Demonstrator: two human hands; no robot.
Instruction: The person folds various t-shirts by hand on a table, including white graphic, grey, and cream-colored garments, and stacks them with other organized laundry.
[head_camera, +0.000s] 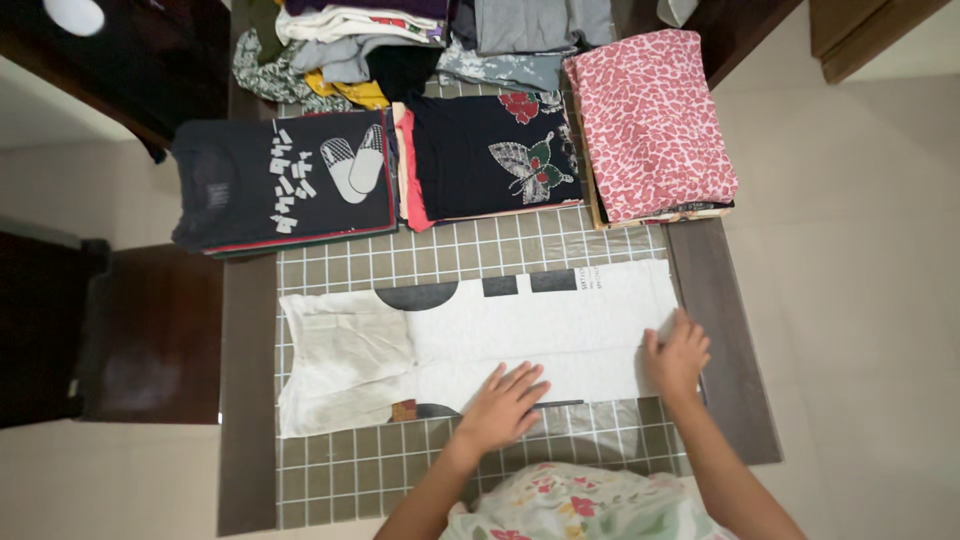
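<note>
White shirt (520, 335) lies flat under left hand (505, 405), right hand (677, 355).

- View: one camera only, worn on the person's head; no second view, so no shared ground.
- Facing: almost straight down onto the tiled table (440, 470).
- Orientation: the person's near edge of the table lies at the bottom of the frame, its far edge at the top.
- Nearness: at standing head height; the whole table fits, with floor showing left and right of it.
- Near edge: forearms and patterned clothing enter below the table.
</note>
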